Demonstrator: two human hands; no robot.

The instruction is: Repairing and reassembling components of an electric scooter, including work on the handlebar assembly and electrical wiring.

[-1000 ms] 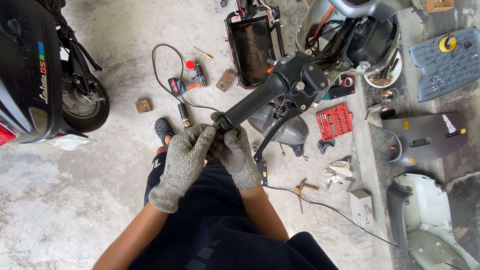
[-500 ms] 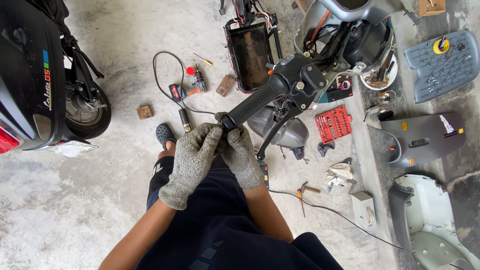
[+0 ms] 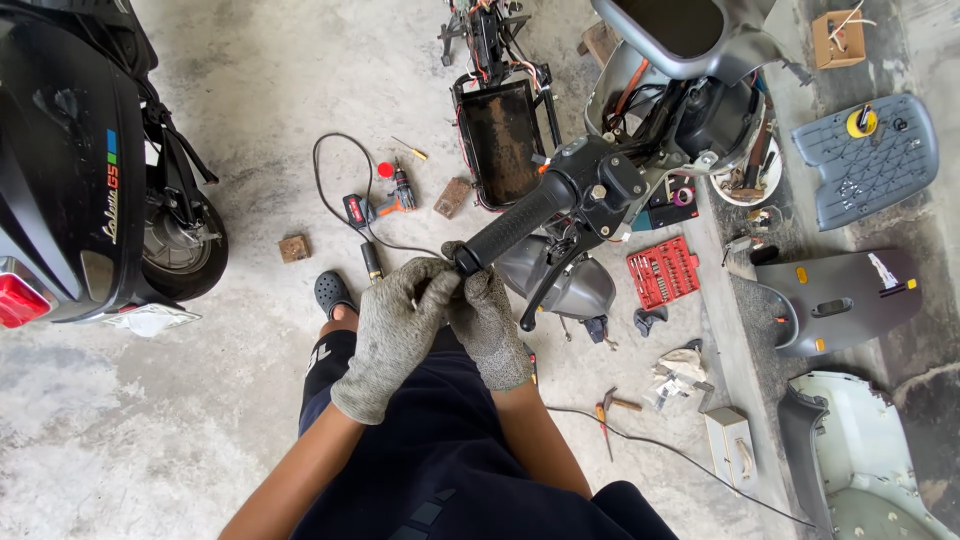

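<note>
Both my hands wear grey knit gloves and meet at the end of a black rubber handlebar grip (image 3: 512, 225) of a stripped scooter. My left hand (image 3: 395, 335) is curled with its fingers against the grip's end. My right hand (image 3: 487, 320) lies beside it, fingers pinched at the same spot; whatever small thing sits between them is hidden. A black brake lever (image 3: 548, 285) hangs below the grip, and the switch housing (image 3: 598, 185) sits just beyond it.
A black scooter (image 3: 80, 170) stands at the left. On the concrete floor lie a red cordless drill (image 3: 380, 205), a red socket set (image 3: 662, 272), a hammer (image 3: 615, 403), a white box (image 3: 732, 445), grey body panels (image 3: 840, 300) and a footboard (image 3: 870, 160) at the right.
The view has tilted so the grip and my hands sit slightly lower and to the right. My hands stay together at the grip's end.
</note>
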